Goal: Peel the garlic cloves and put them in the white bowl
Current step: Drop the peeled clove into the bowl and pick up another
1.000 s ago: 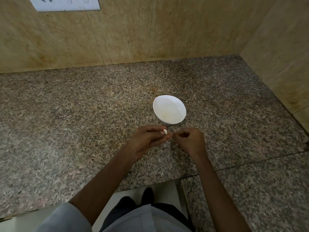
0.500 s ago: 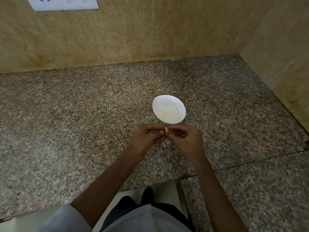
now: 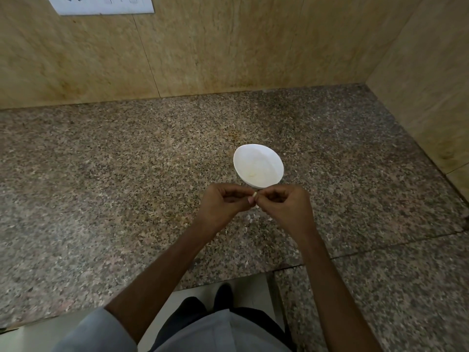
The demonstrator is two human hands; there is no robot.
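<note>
Head view, looking down on a speckled granite counter (image 3: 101, 186). Left hand (image 3: 223, 201) and right hand (image 3: 284, 204) brought together just in front of the white bowl (image 3: 269, 154), fingertips of both pinching a small pale garlic clove (image 3: 254, 194) between them. Bowl upright on the counter, contents not discernible. Papery peel scraps (image 3: 250, 217) scattered on the granite beneath the hands. Beige tiled wall (image 3: 228, 47) behind and to the right; white switch plate (image 3: 101, 5) at upper left.

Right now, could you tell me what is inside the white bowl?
Faint pale shapes lie in the white bowl, too washed out to identify or count; nothing covers its inside.
</note>
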